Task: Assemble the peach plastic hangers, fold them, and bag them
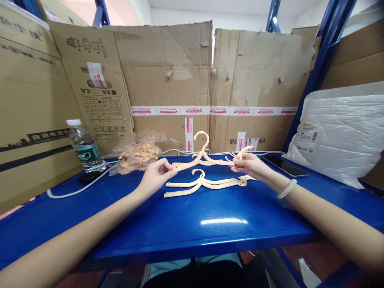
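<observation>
Both forearms (114,214) are bare; a pale, coiled hair tie (287,189) circles the right wrist (276,184), and dark clothing (195,277) shows below.

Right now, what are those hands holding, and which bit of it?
A pale hanger. The left hand pinches it near its left end, and the right hand grips it near its right end.

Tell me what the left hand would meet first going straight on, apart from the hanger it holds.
Heading forward and rightward, the left hand, past the pinched hanger, would probably meet the cardboard first; depth is unclear.
</observation>
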Demonstrator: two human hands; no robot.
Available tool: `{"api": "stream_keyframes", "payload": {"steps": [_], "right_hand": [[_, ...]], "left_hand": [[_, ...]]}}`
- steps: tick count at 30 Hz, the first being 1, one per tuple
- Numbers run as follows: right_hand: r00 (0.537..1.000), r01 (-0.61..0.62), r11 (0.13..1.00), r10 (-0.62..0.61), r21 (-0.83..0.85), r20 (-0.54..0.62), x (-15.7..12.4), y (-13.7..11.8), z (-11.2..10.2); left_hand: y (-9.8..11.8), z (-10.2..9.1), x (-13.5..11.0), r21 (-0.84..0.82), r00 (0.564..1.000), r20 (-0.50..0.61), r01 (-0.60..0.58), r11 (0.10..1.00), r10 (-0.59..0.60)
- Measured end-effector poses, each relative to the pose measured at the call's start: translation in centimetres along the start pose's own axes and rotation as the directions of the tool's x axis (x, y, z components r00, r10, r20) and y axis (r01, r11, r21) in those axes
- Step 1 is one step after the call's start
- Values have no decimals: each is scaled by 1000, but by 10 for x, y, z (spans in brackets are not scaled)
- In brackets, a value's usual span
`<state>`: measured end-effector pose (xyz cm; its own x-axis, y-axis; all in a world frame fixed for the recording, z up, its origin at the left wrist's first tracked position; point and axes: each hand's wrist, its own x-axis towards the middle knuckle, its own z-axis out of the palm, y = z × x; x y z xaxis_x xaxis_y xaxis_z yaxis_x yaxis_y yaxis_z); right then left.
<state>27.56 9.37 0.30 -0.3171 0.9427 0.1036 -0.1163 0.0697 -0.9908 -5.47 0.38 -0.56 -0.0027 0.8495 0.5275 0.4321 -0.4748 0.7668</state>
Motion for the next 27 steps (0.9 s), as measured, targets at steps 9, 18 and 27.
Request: {"api": "stream_keyframes", "payload": {"steps": [9, 18, 27], "right_hand": [[999, 53, 999, -53, 13, 12, -3, -1, 3], [999, 46, 986, -45, 159, -11, 12, -10, -33], [905, 35, 886, 168, -462, 390, 12, -23, -77]], "left_hand": [[10, -15, -1, 592, 862, 420, -498, 634, 286], [19, -40, 10, 545, 773, 592, -591, 595, 225], [41, -34, -4, 524, 704, 709, -559, 643, 35]]}}
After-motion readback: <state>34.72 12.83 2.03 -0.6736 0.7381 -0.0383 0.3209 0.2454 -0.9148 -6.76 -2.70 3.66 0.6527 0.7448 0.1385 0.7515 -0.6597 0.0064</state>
